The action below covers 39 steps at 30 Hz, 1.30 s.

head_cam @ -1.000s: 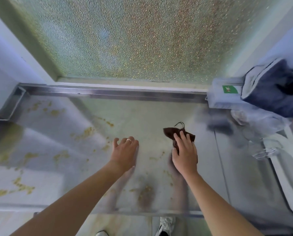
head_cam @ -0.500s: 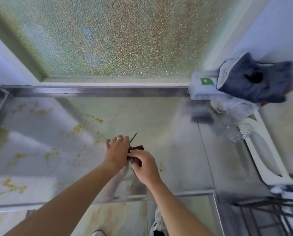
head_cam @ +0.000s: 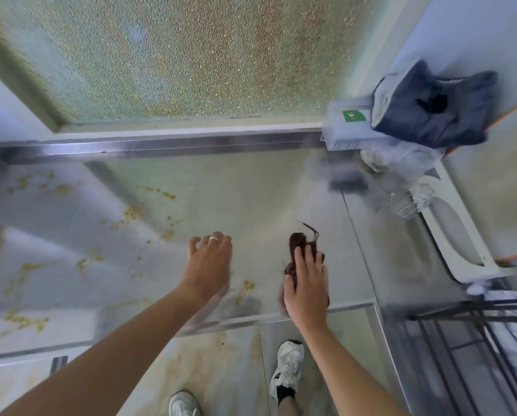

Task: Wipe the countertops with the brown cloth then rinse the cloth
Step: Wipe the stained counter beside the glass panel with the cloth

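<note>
the hands have parted; right hand (head_cam: pixel 307 291) now presses the brown cloth (head_cam: pixel 299 247) flat, rightward.

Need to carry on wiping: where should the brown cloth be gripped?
Grip the bunched middle of the brown cloth, coming from above. It lies crumpled flat on the countertop under the right hand; the thin loop at its far end offers little hold.

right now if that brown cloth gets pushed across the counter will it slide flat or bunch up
The brown cloth will probably bunch: it already lies crumpled under the right hand, a loose thread curling off it. It looks light and floppy, and should slide easily on the smooth counter.
</note>
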Each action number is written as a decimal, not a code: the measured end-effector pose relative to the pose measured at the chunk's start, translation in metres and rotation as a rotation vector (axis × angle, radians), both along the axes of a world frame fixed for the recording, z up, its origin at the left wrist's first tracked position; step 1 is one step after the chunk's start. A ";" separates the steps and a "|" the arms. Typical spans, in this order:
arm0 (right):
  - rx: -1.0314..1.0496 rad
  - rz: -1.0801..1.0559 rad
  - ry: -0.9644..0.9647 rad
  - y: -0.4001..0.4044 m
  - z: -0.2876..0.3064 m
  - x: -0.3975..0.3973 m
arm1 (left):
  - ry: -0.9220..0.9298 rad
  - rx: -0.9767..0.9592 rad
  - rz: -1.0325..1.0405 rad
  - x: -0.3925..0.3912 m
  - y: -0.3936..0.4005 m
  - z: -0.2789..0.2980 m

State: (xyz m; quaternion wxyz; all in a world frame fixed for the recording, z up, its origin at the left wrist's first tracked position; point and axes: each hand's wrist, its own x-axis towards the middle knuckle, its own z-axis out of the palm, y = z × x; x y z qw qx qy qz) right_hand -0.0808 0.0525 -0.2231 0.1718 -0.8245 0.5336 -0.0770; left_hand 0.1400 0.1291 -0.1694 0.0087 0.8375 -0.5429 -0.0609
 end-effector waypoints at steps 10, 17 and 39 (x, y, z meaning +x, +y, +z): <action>0.031 0.171 -0.104 0.082 0.010 0.088 | -0.018 -0.087 0.045 0.012 0.015 -0.001; 0.088 0.431 -0.222 0.118 0.013 0.152 | 0.049 -0.110 0.098 0.036 0.029 -0.004; -0.025 0.157 0.094 -0.015 -0.004 0.049 | 0.141 0.383 -0.087 -0.002 0.004 -0.008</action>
